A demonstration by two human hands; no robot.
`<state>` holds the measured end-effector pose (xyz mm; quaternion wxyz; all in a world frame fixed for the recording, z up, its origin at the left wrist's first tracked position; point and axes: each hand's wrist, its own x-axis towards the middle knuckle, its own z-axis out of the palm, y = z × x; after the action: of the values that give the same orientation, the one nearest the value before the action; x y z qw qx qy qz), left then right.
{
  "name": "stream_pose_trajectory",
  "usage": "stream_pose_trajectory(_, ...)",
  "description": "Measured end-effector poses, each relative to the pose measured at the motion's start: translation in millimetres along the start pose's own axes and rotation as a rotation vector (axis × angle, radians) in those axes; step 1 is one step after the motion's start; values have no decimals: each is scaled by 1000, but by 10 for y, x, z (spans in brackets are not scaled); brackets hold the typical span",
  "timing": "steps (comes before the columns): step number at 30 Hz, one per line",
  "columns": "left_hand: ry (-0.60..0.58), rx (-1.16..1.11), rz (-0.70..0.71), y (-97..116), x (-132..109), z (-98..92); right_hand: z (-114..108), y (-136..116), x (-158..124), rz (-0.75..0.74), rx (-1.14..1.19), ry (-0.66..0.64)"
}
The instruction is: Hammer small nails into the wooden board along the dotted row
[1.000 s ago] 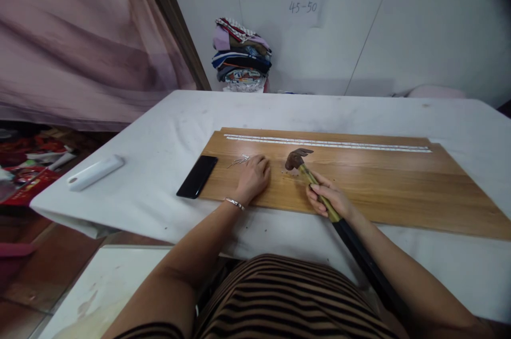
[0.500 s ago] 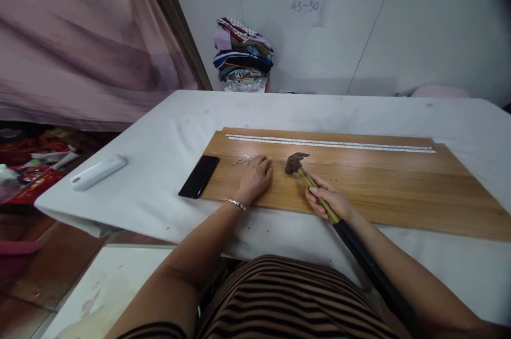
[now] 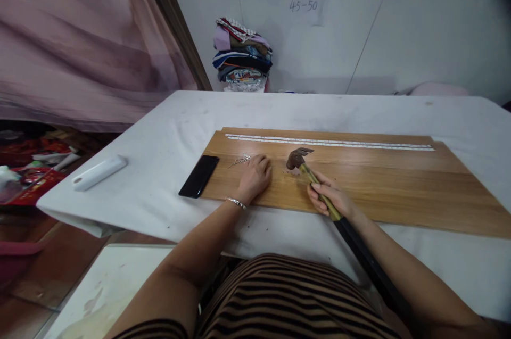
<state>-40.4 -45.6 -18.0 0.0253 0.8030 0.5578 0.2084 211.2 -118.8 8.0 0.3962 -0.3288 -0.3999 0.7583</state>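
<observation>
A claw hammer (image 3: 329,206) with a rusty head, a yellowish neck and a long black grip is held in my right hand (image 3: 328,194). My fingers wrap the neck close to the head, which hovers just over the wooden board (image 3: 399,184). Beneath the head, small dark marks or bits show on the wood, too small to make out. My left hand (image 3: 257,173) rests palm down on the board, fingers stretched and lying on the surface, holding nothing visible. Just left of its fingertips lies a little heap of nails (image 3: 241,160).
A black phone (image 3: 198,176) overlaps the board's left end. Two white measuring strips (image 3: 331,142) run along the board's far side. On the white-covered table (image 3: 151,131), a white, elongated object (image 3: 99,172) lies at left. Folded clothes (image 3: 242,57) are stacked by the wall.
The hammer head has risen slightly off the board and tilted, showing more of the marked wood below it. My left hand stays in place.
</observation>
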Motion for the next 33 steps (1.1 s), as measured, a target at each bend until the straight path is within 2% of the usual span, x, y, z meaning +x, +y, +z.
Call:
stream_pose_trajectory(10,10,1,7,-7,-3,20,-29,83,36,27,-19,-7)
stream_pose_trajectory(25,14,0,-6,-10,-7,27,-10,0,0,-7,-2,-6)
stream_pose_trajectory(33,5,-12,-7,0,3,11,-12,43,17,-2,-21,-15)
